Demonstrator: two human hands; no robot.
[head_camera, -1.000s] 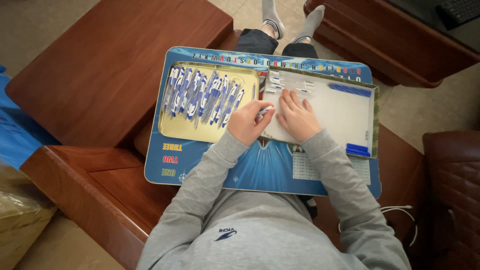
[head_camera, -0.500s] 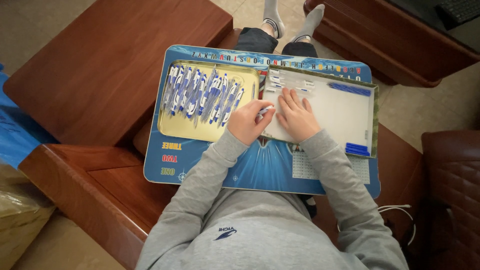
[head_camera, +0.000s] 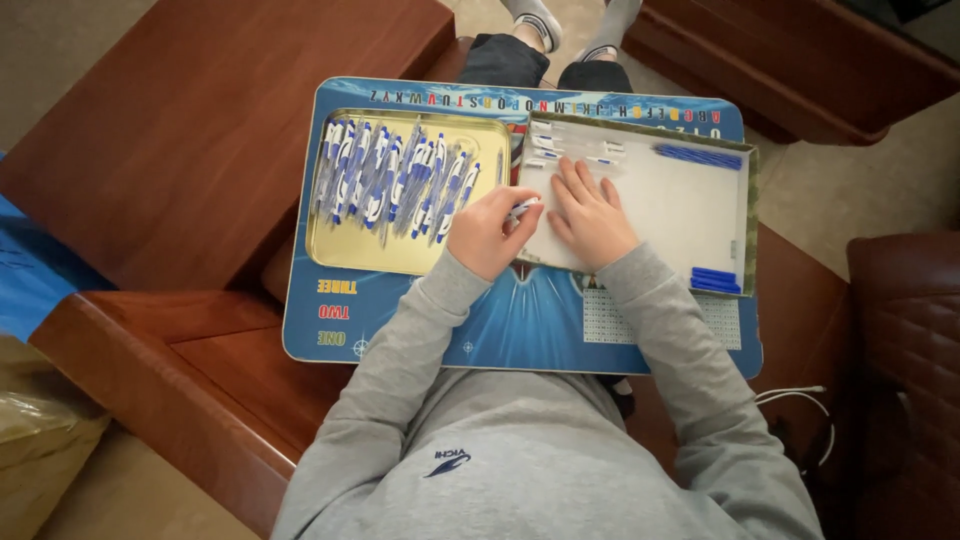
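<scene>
The left hand (head_camera: 487, 232) pinches a light, stiff, slick pen part (head_camera: 523, 209), best held mid-barrel; the right hand (head_camera: 590, 212) lies flat, fingers spread, in the shallow box (head_camera: 690, 205).

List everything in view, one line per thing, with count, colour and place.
lap board: one, blue, across the person's lap
gold tray: one, gold, left part of the board
pens: many, white and blue, heaped in the gold tray
shallow box: one, white inside, right part of the board
pen parts: several, white and blue, box's far left corner
blue pieces: two small groups, far and near right of the box
wooden furniture: reddish brown, left
cable: one, white, right
left hand: holds a pen piece at the box's left edge
right hand: flat in the box
</scene>
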